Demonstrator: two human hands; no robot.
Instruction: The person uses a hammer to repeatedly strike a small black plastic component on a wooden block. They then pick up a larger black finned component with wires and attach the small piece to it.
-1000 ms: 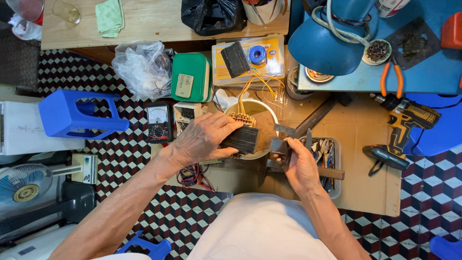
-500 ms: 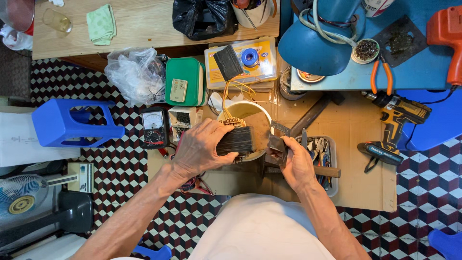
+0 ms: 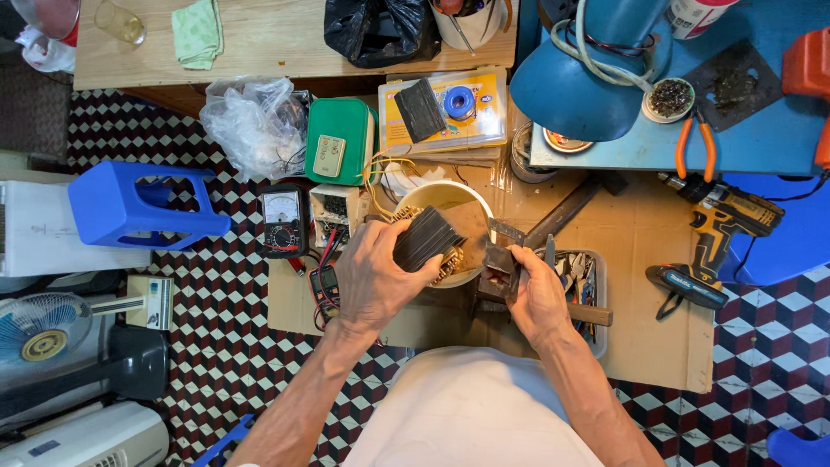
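Observation:
My left hand (image 3: pixel 378 281) grips a dark laminated transformer core (image 3: pixel 425 239) with copper winding showing at its edge, tilted over a round white bowl (image 3: pixel 450 197). My right hand (image 3: pixel 534 294) holds a small stack of dark metal plates (image 3: pixel 500 259) just right of the core, with a thin plate (image 3: pixel 506 231) sticking up from it. The two hands are close together above a sheet of cardboard (image 3: pixel 640 285) on the floor.
A tray of tools (image 3: pixel 588 285) sits by my right hand, a hammer (image 3: pixel 571 207) beyond it. An analog meter (image 3: pixel 283 220) and a small meter box (image 3: pixel 335 210) lie left. A cordless drill (image 3: pixel 718 238), orange pliers (image 3: pixel 694 147), blue lamp (image 3: pixel 579 82), green case (image 3: pixel 339 143) and blue stool (image 3: pixel 130 203) surround.
The left hand has turned the core so it tilts more steeply over the bowl. The right hand has stayed beside it with the plates.

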